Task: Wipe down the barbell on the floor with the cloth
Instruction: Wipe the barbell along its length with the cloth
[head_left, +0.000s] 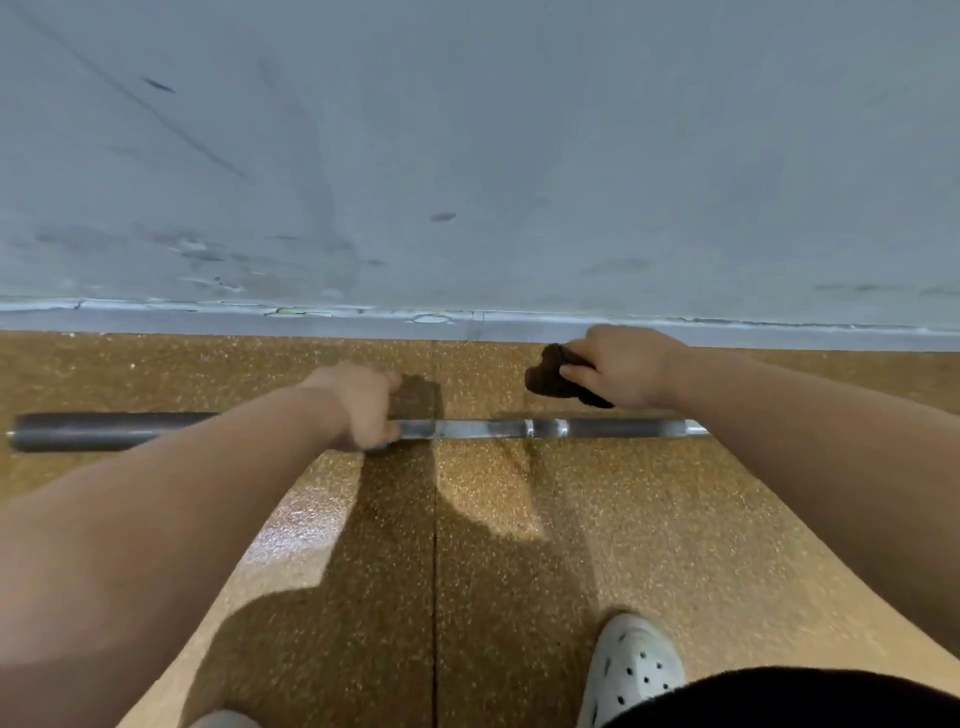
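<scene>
A steel barbell (498, 429) lies across the speckled floor, parallel to the wall, its dark sleeve (104, 431) at the left. My left hand (363, 405) is closed around the shaft near that sleeve. My right hand (621, 366) holds a bunched dark brown cloth (548, 379) just above and behind the shaft, apart from the bar. The bar's right end disappears under my right forearm.
A scuffed grey wall (467, 156) with a cracked baseboard (363, 318) rises just beyond the bar. The orange-brown speckled floor (519, 545) has a seam running toward me. My right foot in a white perforated clog (631, 665) stands at the bottom.
</scene>
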